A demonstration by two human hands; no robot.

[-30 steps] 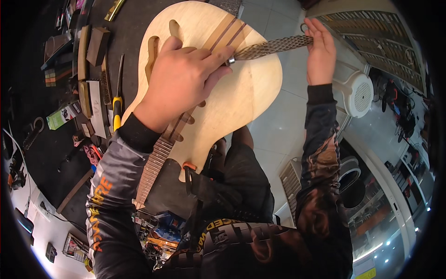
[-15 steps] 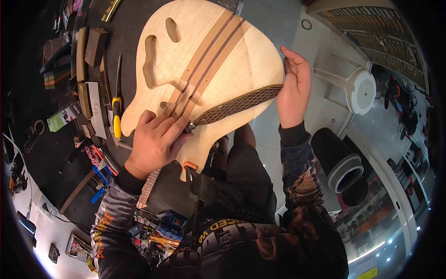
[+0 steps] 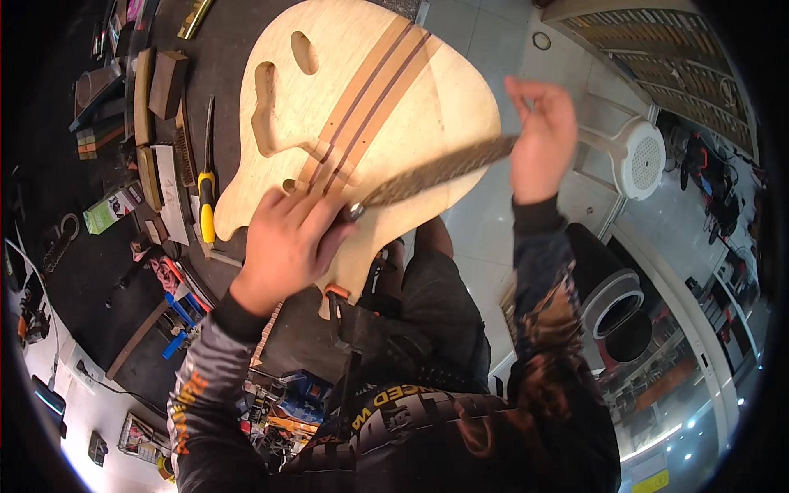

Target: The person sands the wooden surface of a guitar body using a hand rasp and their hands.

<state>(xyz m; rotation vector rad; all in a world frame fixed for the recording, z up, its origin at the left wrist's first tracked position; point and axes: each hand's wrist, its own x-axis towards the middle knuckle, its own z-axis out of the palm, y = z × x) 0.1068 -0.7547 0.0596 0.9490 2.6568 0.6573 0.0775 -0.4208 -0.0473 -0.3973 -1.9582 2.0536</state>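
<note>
The pale wooden guitar body [image 3: 444, 90], with brown and dark stripes down its middle and several routed cavities, lies at the edge of the dark workbench. Slanting across its lower part is a long rasp [image 3: 444, 172] with a lattice blade, slightly blurred. My left hand [image 3: 283, 242] is closed round the rasp's handle end, where a metal ferrule shows; the handle itself is hidden in the fist. Past the body's right edge, my right hand [image 3: 542, 135] pinches the blade's far tip, its fingers partly smeared by motion.
An orange-tipped clamp [image 3: 335, 291] grips the narrow lower end of the body. On the dark bench [image 3: 90, 287] lie a yellow-handled screwdriver [image 3: 206, 197], wood blocks [image 3: 167, 82] and blue clamps [image 3: 177, 324]. A white stool [image 3: 639, 160] stands on the floor at right.
Both hands and the rasp have shifted right across the guitar body, the right hand also slightly up. The body and clamp have stayed put.
</note>
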